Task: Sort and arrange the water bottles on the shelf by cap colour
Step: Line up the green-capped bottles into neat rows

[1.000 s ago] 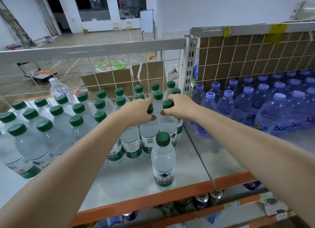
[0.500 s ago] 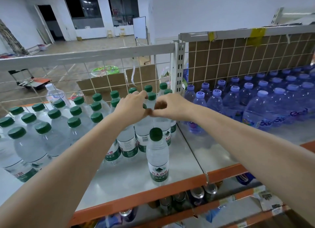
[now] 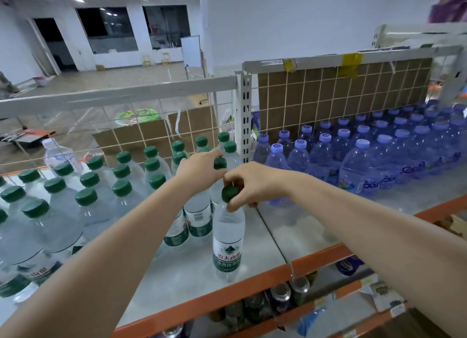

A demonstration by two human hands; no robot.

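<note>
Our right hand (image 3: 252, 183) pinched the front clear plastic green-capped bottle (image 3: 228, 239) by its cap; left hand (image 3: 199, 167) gripped another green-capped btl (image 3: 219, 163) behind.

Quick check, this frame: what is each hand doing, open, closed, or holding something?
Left hand: closed on a green-capped bottle in the back rows.
Right hand: pinches the green cap of the front bottle.

The white-and-green label of the front green-capped bottle (image 3: 228, 239) under my right hand (image 3: 249, 183) reads 农夫山泉 in red, smaller print beneath is too blurred, and the blue bottles (image 3: 358, 165) show partial letters "ean".
</note>
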